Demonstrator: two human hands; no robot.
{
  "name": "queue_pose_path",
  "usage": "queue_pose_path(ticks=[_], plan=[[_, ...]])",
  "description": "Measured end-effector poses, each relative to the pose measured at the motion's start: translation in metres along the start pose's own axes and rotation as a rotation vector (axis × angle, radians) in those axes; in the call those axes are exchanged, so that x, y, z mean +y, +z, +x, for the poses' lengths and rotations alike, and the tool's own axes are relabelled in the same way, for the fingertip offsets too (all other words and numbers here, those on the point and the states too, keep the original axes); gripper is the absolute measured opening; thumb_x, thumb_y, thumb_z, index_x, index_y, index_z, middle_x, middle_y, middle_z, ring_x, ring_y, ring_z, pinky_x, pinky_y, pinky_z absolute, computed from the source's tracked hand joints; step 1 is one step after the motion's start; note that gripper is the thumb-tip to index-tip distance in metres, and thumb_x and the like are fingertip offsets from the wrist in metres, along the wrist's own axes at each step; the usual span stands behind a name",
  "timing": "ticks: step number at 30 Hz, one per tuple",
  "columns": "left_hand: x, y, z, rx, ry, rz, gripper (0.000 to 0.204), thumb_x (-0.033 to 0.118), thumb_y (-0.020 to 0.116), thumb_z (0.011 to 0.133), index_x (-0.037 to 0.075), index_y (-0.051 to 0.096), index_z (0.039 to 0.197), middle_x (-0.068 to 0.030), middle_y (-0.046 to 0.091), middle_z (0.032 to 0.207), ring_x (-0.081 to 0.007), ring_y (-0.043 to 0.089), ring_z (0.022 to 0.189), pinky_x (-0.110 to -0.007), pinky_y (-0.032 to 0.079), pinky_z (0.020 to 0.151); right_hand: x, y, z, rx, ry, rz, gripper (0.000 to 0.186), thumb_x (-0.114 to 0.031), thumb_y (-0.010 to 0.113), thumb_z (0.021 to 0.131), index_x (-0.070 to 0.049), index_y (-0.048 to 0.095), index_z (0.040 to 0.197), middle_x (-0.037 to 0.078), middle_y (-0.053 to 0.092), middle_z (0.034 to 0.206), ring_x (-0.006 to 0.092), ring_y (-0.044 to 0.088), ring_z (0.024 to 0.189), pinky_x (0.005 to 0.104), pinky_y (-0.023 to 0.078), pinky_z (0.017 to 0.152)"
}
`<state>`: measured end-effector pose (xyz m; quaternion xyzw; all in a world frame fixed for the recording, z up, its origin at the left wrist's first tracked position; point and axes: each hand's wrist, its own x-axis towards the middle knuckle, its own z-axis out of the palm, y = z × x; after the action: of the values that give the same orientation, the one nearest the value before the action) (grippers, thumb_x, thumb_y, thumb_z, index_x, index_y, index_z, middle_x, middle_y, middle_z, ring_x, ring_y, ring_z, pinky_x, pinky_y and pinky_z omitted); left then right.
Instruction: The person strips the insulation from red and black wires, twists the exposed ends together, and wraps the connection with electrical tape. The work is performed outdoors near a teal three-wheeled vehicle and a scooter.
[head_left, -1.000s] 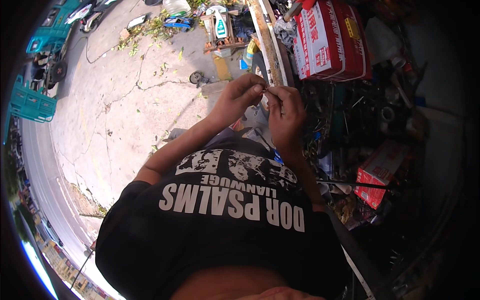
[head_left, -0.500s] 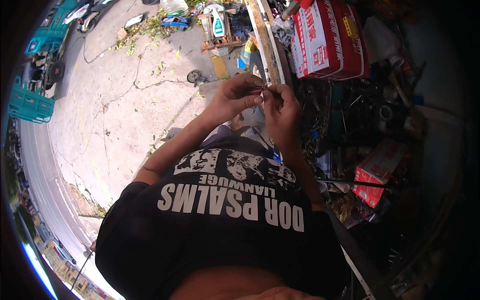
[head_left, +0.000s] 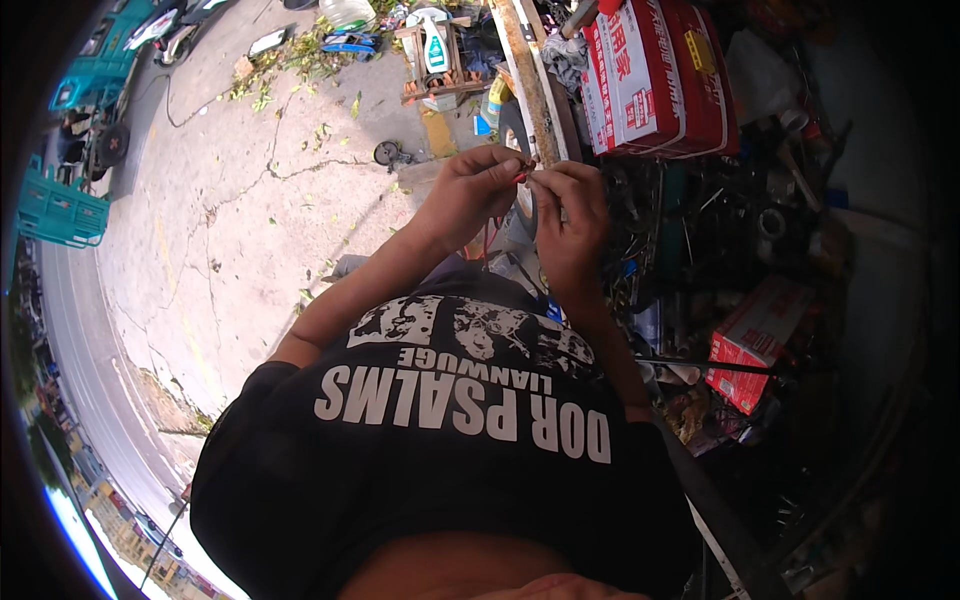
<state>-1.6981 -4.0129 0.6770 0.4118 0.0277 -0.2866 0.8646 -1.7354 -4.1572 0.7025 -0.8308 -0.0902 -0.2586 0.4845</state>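
My left hand [head_left: 468, 196] and my right hand [head_left: 571, 212] meet in front of my body, fingertips almost touching. Between them shows a short piece of red wire [head_left: 521, 178], with a small dark, coppery bit at the tips of my fingers. The left thumb and forefinger are closed on the wire, and a thin red strand hangs below that palm. The right hand pinches at the same spot, its other fingers curled. Exactly what lies inside each pinch is too small to make out.
A rusty metal rail [head_left: 533, 80] runs away just beyond my hands, above a tyre. To the right stand a big red-and-white carton [head_left: 640, 85], heaped tools and parts, and a smaller red box [head_left: 745, 365]. A spray bottle [head_left: 433, 45] stands on a wooden frame ahead.
My left hand has turned, its thumb now lying higher over the forefinger. The right fingers have shifted slightly, and more of the red wire shows, including a strand below the left palm.
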Motion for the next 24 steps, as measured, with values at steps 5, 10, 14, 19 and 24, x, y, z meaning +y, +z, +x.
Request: queue_pose_path(ticks=[5, 10, 14, 19, 24], plan=[[0.001, 0.0, 0.003, -0.029, -0.07, -0.03, 0.017, 0.012, 0.055, 0.093, 0.0, 0.063, 0.101, -0.0006, 0.055, 0.071, -0.0074, 0.042, 0.055, -0.02, 0.032, 0.05, 0.009, 0.002, -0.005, -0.005, 0.184, 0.138, 0.012, 0.003, 0.066, 0.081, -0.001, 0.061, 0.092, 0.009, 0.059, 0.088, 0.0188, 0.061, 0.076, 0.0301, 0.05, 0.061], [0.001, 0.001, 0.003, -0.01, -0.033, 0.096, 0.015, 0.011, 0.056, 0.092, 0.001, 0.063, 0.101, -0.0004, 0.055, 0.071, -0.0067, 0.044, 0.057, -0.02, 0.032, 0.05, 0.0, 0.001, -0.004, -0.015, 0.58, 0.503, 0.009, -0.001, 0.063, 0.086, 0.001, 0.059, 0.094, 0.007, 0.062, 0.086, 0.0105, 0.062, 0.068, 0.0225, 0.051, 0.052], [0.005, -0.008, 0.002, -0.146, 0.079, 0.326, 0.016, 0.011, 0.058, 0.091, 0.0, 0.062, 0.101, -0.0013, 0.057, 0.081, -0.0065, 0.049, 0.067, -0.019, 0.037, 0.058, -0.003, -0.002, -0.003, -0.017, 0.628, 0.508, 0.009, -0.001, 0.062, 0.087, 0.003, 0.058, 0.094, 0.007, 0.063, 0.081, 0.0105, 0.063, 0.067, 0.0223, 0.053, 0.053], [0.007, -0.005, -0.002, -0.183, 0.299, 0.543, 0.019, 0.004, 0.064, 0.086, -0.002, 0.063, 0.104, -0.0021, 0.058, 0.092, -0.0097, 0.057, 0.084, -0.023, 0.046, 0.072, -0.006, -0.006, -0.002, -0.054, 0.685, 0.537, 0.009, -0.001, 0.062, 0.087, 0.003, 0.058, 0.093, 0.007, 0.063, 0.079, 0.0101, 0.063, 0.067, 0.0226, 0.053, 0.052], [0.014, -0.005, -0.001, -0.169, 0.464, 0.805, 0.018, 0.001, 0.067, 0.082, -0.002, 0.065, 0.1, -0.0047, 0.059, 0.087, -0.0102, 0.058, 0.083, -0.024, 0.047, 0.072, -0.01, -0.007, 0.0, -0.099, 0.716, 0.54, 0.008, -0.002, 0.061, 0.088, 0.003, 0.058, 0.093, 0.007, 0.063, 0.078, 0.0098, 0.063, 0.066, 0.0228, 0.053, 0.051]])
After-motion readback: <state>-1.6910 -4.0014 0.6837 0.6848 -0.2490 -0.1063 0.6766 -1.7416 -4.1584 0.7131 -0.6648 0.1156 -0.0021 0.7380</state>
